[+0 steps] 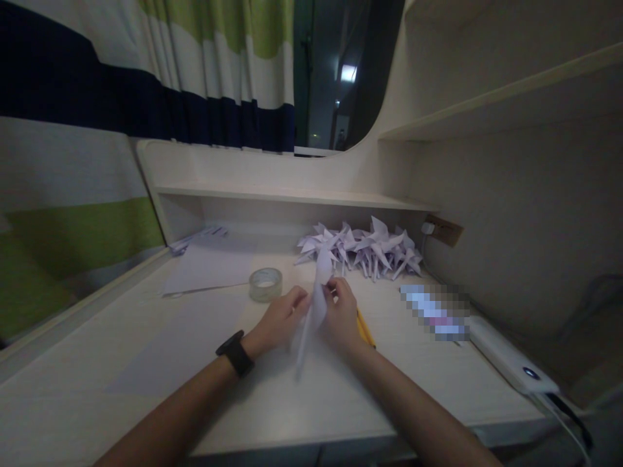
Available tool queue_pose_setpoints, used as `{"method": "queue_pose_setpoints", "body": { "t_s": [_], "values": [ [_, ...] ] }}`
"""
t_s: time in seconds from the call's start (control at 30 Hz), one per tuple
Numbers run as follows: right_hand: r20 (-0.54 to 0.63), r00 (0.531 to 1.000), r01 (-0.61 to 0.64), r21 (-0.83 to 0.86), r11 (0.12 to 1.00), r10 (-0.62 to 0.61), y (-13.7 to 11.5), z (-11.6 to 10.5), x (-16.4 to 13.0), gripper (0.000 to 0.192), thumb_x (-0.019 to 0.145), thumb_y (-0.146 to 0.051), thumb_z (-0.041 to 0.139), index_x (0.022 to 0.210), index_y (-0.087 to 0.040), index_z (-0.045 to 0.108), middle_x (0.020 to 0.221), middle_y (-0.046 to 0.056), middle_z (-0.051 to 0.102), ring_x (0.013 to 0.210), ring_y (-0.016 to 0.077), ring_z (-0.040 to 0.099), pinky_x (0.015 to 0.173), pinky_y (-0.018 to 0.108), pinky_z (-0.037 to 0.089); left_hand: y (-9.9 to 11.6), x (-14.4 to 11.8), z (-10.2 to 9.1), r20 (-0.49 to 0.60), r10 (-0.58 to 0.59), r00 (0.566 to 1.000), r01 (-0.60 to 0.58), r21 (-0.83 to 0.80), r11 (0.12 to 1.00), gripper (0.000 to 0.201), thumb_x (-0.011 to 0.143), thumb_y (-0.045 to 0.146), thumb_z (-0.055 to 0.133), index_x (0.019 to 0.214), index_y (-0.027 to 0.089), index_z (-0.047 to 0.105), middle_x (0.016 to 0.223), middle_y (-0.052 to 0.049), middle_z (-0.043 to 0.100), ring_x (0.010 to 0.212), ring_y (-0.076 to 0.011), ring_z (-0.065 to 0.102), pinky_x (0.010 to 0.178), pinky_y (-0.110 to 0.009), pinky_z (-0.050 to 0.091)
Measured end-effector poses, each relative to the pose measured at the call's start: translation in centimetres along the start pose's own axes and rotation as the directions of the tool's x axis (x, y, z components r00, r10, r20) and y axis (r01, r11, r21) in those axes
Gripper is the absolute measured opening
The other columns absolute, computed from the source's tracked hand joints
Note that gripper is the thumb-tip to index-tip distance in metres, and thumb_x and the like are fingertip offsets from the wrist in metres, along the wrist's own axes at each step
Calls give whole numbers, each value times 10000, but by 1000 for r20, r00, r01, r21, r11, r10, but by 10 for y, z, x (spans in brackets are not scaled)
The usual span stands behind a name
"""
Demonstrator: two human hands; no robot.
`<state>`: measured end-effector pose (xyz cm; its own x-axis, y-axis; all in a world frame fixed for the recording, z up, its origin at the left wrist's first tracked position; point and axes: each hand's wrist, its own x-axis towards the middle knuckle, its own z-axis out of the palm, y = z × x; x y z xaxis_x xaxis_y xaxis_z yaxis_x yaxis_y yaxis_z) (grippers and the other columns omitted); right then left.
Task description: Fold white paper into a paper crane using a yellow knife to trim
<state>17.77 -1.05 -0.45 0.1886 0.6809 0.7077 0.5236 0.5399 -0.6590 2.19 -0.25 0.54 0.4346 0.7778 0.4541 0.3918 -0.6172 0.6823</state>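
Just in front of the tape roll, both the left hand and right hand pinch a folded white paper piece between them, its long axis upright, tip pointing toward the paper crane pile.

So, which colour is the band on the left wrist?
Black: the wristband on the left hand, seen in the head view.

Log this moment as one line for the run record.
left hand: pinching folded paper | right hand: pinching same paper | behind: tape roll, pile of paper cranes | under right hand: yellow pencil
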Motion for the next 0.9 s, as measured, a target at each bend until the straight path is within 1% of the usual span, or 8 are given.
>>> {"method": "queue_pose_setpoints", "body": {
  "t_s": [0.1,0.17,0.23,0.47,0.6,0.7,0.8,0.9],
  "values": [
    [-3,1000,-16,31,999,16,6,1,2,68,864,-200,507,848,-198,574,867,33,593,821,182,538,710,284,407,-2,-1,2,67,12,998,-6,-92,996,246,940,371,422,925,170,564,725,-6,611,663,-152,570,616,-266,406],
    [1,1000,-26,59,998,26,6,0,4,61,856,-213,527,836,-200,583,850,27,597,801,178,543,699,281,410,-4,-1,3,81,-3,997,15,-141,990,245,923,356,462,1037,164,563,749,-17,649,673,-157,603,615,-265,428],
    [15,1000,-28,90,996,27,4,0,5,62,844,-222,544,818,-201,597,831,24,605,783,176,549,685,278,412,-6,0,3,72,-20,997,31,-154,988,260,900,333,504,1088,162,558,796,-34,678,697,-165,627,625,-270,446],
    [71,996,-58,182,982,45,6,0,13,74,779,-223,572,746,-188,629,754,20,632,717,170,570,660,271,430,-6,2,0,2,-11,1000,11,-59,998,196,875,289,537,1022,168,584,863,-52,697,764,-180,648,657,-286,474],
    [132,985,-139,270,953,106,13,-2,20,75,715,-235,581,696,-186,635,664,7,633,641,171,571,607,264,441,-2,0,-2,-62,35,997,-32,51,998,205,893,300,517,1038,167,578,851,-57,689,746,-177,643,635,-280,481],
    [203,967,-221,371,902,153,14,-5,24,89,655,-258,617,689,-180,643,631,-1,625,596,170,561,574,263,440,-2,0,-2,-92,105,990,-93,126,988,217,910,289,499,1078,173,571,893,-63,684,770,-175,638,682,-294,493],
    [245,952,-280,440,853,186,11,-7,28,133,620,-295,654,683,-179,638,618,-6,618,569,160,537,568,265,443,-3,-1,-1,-108,131,986,-116,129,985,240,922,302,493,1114,179,569,964,-73,670,808,-178,631,688,-291,500],
    [249,954,-270,455,849,170,8,-9,30,186,600,-331,676,704,-182,636,628,-1,617,584,161,524,561,264,441,-4,0,0,-112,146,983,-130,133,983,258,938,321,473,1130,182,578,1006,-81,660,838,-184,623,717,-302,501]
  ]
}}
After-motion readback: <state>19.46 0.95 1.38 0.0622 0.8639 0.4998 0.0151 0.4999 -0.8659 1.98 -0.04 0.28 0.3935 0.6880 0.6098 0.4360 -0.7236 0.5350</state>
